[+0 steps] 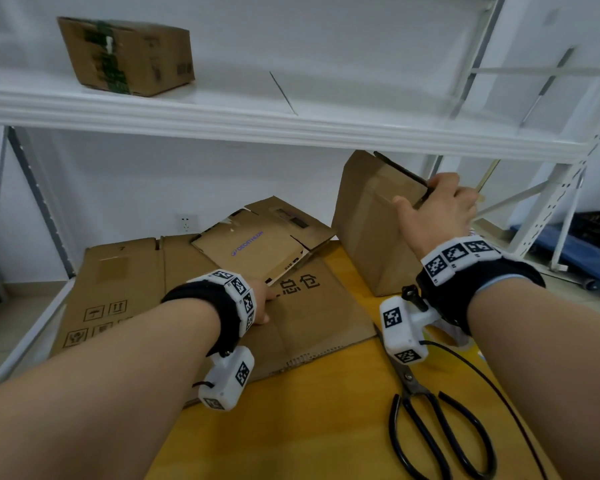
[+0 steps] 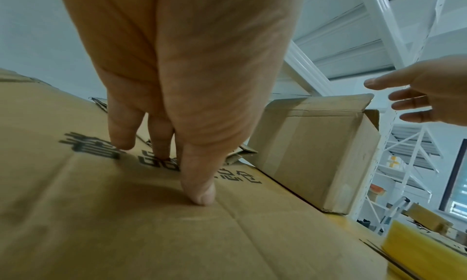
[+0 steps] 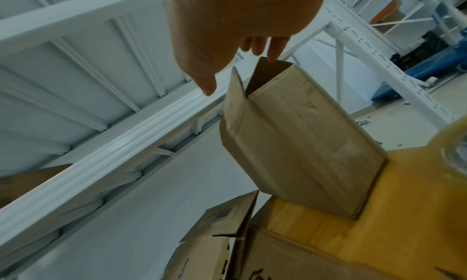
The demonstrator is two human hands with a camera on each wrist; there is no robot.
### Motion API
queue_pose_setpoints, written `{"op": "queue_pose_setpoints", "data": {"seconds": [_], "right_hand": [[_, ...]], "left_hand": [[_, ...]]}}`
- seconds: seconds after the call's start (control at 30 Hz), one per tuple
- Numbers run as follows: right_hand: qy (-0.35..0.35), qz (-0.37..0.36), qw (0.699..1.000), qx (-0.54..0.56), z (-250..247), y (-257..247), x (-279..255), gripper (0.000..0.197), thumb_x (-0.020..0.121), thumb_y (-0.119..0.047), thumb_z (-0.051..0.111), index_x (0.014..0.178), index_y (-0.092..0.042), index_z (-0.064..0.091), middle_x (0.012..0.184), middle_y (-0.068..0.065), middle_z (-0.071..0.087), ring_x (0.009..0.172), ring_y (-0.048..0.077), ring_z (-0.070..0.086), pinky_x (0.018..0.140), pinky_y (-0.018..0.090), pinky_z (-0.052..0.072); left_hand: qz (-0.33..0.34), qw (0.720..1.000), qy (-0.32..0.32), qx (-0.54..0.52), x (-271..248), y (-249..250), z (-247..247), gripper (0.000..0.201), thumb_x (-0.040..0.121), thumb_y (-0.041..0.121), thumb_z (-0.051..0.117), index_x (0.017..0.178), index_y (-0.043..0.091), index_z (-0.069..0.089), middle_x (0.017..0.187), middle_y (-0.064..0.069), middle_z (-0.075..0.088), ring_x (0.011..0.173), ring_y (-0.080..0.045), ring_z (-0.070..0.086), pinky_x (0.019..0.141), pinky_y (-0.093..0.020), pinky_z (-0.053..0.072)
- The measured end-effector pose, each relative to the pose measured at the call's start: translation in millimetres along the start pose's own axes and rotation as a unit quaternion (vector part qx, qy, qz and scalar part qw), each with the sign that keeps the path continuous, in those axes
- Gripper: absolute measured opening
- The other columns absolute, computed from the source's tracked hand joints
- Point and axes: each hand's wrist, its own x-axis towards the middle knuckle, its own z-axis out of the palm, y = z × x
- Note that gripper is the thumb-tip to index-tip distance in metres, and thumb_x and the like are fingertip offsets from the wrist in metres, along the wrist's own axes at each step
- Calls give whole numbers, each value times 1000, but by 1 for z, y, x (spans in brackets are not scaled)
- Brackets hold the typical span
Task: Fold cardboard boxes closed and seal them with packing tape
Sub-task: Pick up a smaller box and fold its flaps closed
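Note:
A small brown box (image 1: 368,237) stands upright at the back right of the yellow table (image 1: 326,427), its top flaps open. My right hand (image 1: 437,209) is open at that top; in the right wrist view one fingertip (image 3: 274,57) touches the rim of the box (image 3: 303,144). A large flattened carton (image 1: 309,317) with black printed characters lies in front of me. On it my left hand (image 1: 262,303) presses with straight fingers (image 2: 199,194). A roll of yellowish packing tape (image 3: 444,150) lies by my right wrist, hidden in the head view.
Black-handled scissors (image 1: 433,431) lie on the table near my right forearm. A smaller flattened box (image 1: 257,244) leans behind the large carton. The white shelf (image 1: 291,126) hangs low over the upright box. A taped box (image 1: 129,57) sits on that shelf.

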Motion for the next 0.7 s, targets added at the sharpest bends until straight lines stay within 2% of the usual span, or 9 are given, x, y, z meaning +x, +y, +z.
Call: {"op": "queue_pose_setpoints", "data": {"seconds": [0.07, 0.17, 0.23, 0.3, 0.37, 0.43, 0.5, 0.57, 0.7], "right_hand": [[-40, -27, 999, -20, -1, -8, -7, 47, 90, -39, 65, 126, -14, 49, 135, 18, 43, 124, 37, 44, 104, 47, 39], [-127, -36, 991, -25, 0, -20, -22, 28, 93, -33, 63, 115, -18, 54, 130, 14, 48, 115, 32, 52, 95, 40, 45], [-168, -42, 984, -29, 0, -30, -34, 13, 94, -29, 62, 100, -19, 56, 117, 9, 57, 101, 27, 59, 78, 32, 49], [-219, -46, 973, -49, -1, -41, -47, 15, 97, -24, 59, 85, -14, 60, 98, 7, 65, 90, 27, 62, 65, 30, 46], [-276, -28, 957, -79, 0, -50, -58, 24, 99, -21, 56, 91, -4, 70, 99, 12, 70, 96, 29, 65, 78, 35, 53], [-320, -1, 942, -106, 5, -56, -65, 30, 101, -21, 52, 108, 1, 72, 111, 17, 71, 106, 34, 66, 95, 41, 54], [-346, 19, 931, -115, 13, -60, -75, 32, 102, -20, 51, 113, 4, 69, 113, 19, 70, 107, 35, 66, 97, 42, 54], [-377, 26, 917, -131, 22, -64, -86, 26, 102, -21, 51, 101, 1, 66, 103, 17, 67, 97, 32, 66, 88, 37, 55], [-386, 37, 910, -150, 37, -65, -100, 29, 103, -25, 50, 83, -5, 56, 89, 12, 60, 80, 26, 58, 73, 34, 49]], "left_hand": [[-6, 1000, -8, 6, -14, -5, -2, 56, 101, 36, 50, 152, 22, 33, 148, -4, 45, 130, -23, 48, 105, -32, 42], [-27, 1000, -12, -11, -32, -19, 1, 46, 97, 40, 54, 139, 20, 54, 135, -1, 58, 114, -18, 58, 99, -30, 47], [-50, 998, -14, -24, -40, -31, 11, 33, 95, 43, 56, 114, 19, 67, 116, 2, 67, 93, -14, 62, 83, -26, 50], [-83, 996, 7, -28, -49, -45, 21, 24, 91, 46, 58, 83, 23, 61, 87, 7, 63, 67, -8, 54, 70, -24, 48], [-123, 992, 3, -39, -64, -59, 27, 34, 89, 49, 61, 68, 23, 52, 71, 7, 53, 59, -9, 47, 67, -26, 45], [-158, 986, -16, -52, -75, -74, 29, 42, 88, 53, 60, 63, 19, 52, 66, 4, 54, 63, -14, 52, 63, -28, 45], [-196, 976, 6, -90, -86, -87, 31, 40, 88, 47, 61, 61, 19, 54, 68, 2, 59, 68, -17, 57, 65, -28, 49], [-217, 961, 60, -163, -94, -95, 33, 35, 93, 36, 59, 64, 18, 51, 72, 1, 59, 71, -17, 57, 69, -28, 49], [-244, 920, 134, -277, -95, -101, 35, 37, 102, 33, 47, 74, 10, 50, 67, -2, 45, 74, -17, 51, 61, -25, 39]]}}
